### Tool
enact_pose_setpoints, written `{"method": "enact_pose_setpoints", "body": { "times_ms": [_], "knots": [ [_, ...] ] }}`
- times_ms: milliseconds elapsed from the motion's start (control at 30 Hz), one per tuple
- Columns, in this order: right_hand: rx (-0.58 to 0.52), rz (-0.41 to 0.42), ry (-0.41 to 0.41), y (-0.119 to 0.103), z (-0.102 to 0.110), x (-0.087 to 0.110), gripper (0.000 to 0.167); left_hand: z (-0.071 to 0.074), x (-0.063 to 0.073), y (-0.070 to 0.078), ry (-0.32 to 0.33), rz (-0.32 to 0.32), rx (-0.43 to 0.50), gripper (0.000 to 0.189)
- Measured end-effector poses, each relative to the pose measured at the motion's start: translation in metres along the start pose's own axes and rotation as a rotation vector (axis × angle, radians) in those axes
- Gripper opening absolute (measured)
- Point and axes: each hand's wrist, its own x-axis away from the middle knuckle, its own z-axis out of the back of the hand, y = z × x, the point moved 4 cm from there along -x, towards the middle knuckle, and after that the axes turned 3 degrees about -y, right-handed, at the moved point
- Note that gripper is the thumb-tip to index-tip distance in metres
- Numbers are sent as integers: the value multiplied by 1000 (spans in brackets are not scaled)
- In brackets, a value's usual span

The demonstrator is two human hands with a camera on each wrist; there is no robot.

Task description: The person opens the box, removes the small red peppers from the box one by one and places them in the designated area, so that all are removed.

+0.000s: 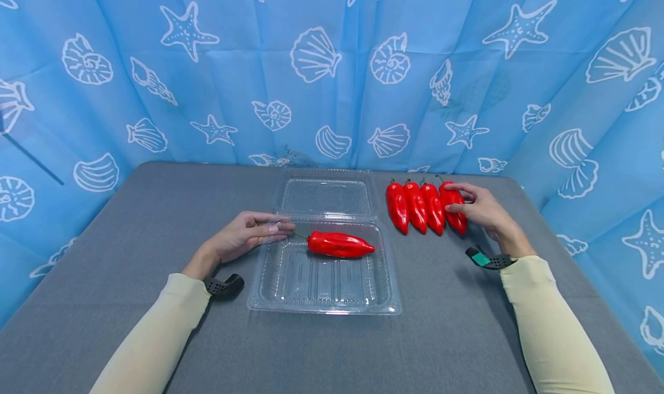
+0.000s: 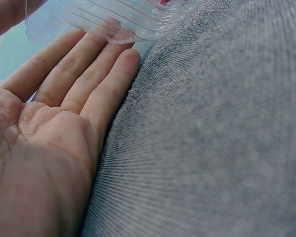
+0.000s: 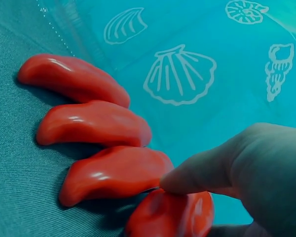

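My right hand (image 1: 482,209) grips the rightmost red pepper (image 3: 170,217) of a row, thumb on one side and fingers at its stem end. Three more red peppers (image 1: 415,207) lie side by side just left of it, stems toward the curtain. A clear plastic clamshell container (image 1: 324,302) stands with its lid (image 1: 327,195) folded back. Across the container's tray lies one red pepper (image 1: 339,245), stem pointing left. At the tray's upper left edge, my left hand (image 1: 254,231) has its fingers extended against the plastic, palm facing inward in the left wrist view.
A grey cloth (image 1: 207,336) covers the table. Behind and beside it hangs a blue curtain (image 1: 353,112) printed with white shells and starfish. Black bands with camera mounts (image 1: 487,258) sit on both wrists.
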Motion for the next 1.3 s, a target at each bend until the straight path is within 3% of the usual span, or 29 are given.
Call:
{"method": "enact_pose_setpoints", "body": {
  "times_ms": [733, 1300],
  "knots": [
    [-21, -21, -53, 5, -4, -2, 64, 1, 0, -1, -5, -3, 1, 47],
    [-48, -44, -27, 4, -3, 0, 62, 2, 0, -1, -15, -8, -1, 46]
  ]
}}
